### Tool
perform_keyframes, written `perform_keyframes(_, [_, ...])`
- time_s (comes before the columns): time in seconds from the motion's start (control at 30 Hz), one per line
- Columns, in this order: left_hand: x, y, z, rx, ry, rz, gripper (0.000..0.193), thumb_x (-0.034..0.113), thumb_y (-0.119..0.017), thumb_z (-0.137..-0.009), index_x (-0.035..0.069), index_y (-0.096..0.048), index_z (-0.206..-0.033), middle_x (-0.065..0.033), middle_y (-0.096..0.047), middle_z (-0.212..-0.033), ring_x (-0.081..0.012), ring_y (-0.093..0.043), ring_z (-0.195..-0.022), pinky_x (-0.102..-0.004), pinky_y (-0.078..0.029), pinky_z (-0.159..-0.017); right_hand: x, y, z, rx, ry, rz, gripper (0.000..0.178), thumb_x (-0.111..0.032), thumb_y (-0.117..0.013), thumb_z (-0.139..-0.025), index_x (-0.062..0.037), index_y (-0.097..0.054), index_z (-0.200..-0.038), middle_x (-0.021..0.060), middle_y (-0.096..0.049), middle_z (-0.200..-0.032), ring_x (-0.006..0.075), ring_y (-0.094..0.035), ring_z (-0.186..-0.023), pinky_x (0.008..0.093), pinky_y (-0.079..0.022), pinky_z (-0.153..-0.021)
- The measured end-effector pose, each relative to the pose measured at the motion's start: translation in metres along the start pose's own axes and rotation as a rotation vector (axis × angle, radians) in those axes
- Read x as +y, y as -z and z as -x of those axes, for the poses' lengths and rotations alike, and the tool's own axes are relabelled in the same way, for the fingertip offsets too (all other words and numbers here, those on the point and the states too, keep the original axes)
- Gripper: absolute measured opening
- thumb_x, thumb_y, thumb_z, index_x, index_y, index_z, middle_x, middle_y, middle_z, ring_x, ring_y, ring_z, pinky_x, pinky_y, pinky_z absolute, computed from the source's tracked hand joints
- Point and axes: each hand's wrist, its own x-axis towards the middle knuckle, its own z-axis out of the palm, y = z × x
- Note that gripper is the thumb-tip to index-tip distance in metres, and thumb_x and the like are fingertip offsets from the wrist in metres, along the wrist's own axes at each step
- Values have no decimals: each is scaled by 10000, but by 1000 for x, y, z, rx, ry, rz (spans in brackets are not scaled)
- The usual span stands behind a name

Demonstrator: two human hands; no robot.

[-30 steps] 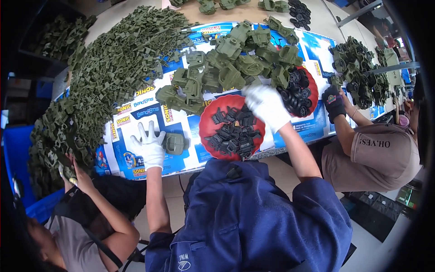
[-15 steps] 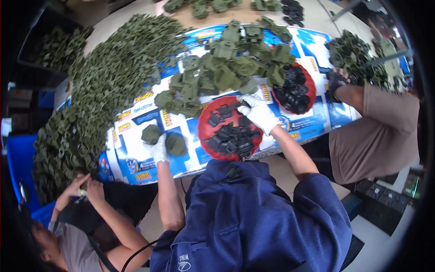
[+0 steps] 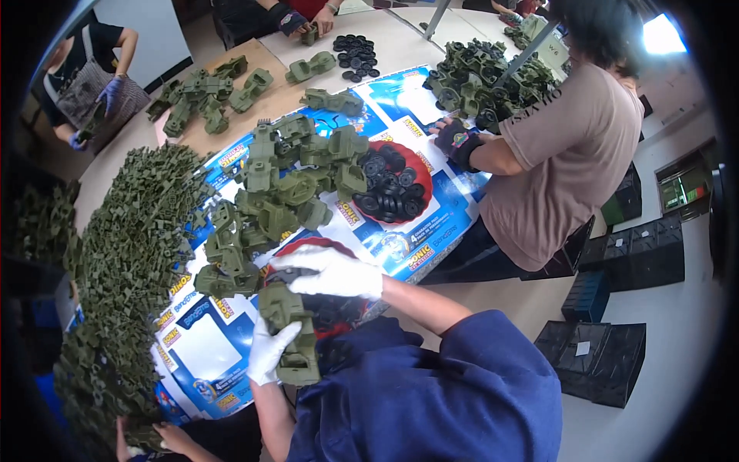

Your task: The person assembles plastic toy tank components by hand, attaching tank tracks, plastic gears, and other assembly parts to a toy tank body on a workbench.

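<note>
My left hand, in a white glove, grips an olive-green plastic toy vehicle body and holds it close to my chest. White-gloved as well, my right hand pinches a small black plastic part right over the upper end of that body. Whether the part touches it, I cannot tell. Behind my right hand is a red bowl of black parts, mostly hidden by the hand and the vehicle body. A heap of similar green bodies lies just beyond.
A second red bowl holds black wheels. Small green pieces cover the table's left side. A co-worker in a brown shirt works at the right beside a green-and-black pile. Other people stand across the table and at lower left.
My right hand has come out of the red bowl with a black part. The left has brought the green vehicle body in to meet it. The view has swung toward the right.
</note>
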Motion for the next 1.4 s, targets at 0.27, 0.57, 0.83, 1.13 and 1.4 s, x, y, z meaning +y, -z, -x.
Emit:
perform_keyframes(0.27, [4,-25,-11,-157,-147,-104,774,-4,-824,-724,13,-436,-1393,-48,-579,-1281,-136,-546,-1165,-304,-443,-1005,-21,32,28,-2,-476,-448,391,-112,-675,-900,-11,-617,-1273,62,-667,-1130,120,-613,-957,275,-507,-841])
perform_keyframes(0.57, [30,-20,5,-230,76,70,661,-16,-745,-806,23,-444,-1393,-47,-579,-1296,-138,-564,-1149,-306,-465,-979,7,16,28,6,-260,-715,480,-173,-601,-964,12,-483,-1391,84,-511,-1405,147,-511,-1202,308,-444,-975])
perform_keyframes(0.83, [37,-19,9,-240,84,67,631,33,-741,-832,34,-452,-1393,-40,-596,-1272,-127,-568,-1133,-296,-460,-982,12,13,26,-27,-347,-719,451,-161,-581,-970,14,-499,-1377,89,-534,-1390,158,-499,-1247,295,-402,-1026])
perform_keyframes(1.13, [33,-20,11,-232,117,117,663,98,-767,-809,11,-454,-1387,-54,-610,-1244,-143,-583,-1099,-304,-472,-960,20,15,27,-84,-178,-480,531,-297,-619,-943,15,-518,-1360,128,-533,-1394,220,-452,-1322,351,-313,-1121])
perform_keyframes(1.4, [35,-15,9,-290,169,127,608,72,-741,-845,29,-466,-1385,-45,-603,-1257,-131,-573,-1123,-299,-461,-989,17,17,27,-117,-228,-581,532,-334,-635,-926,-6,-552,-1336,127,-552,-1375,227,-470,-1308,363,-319,-1118])
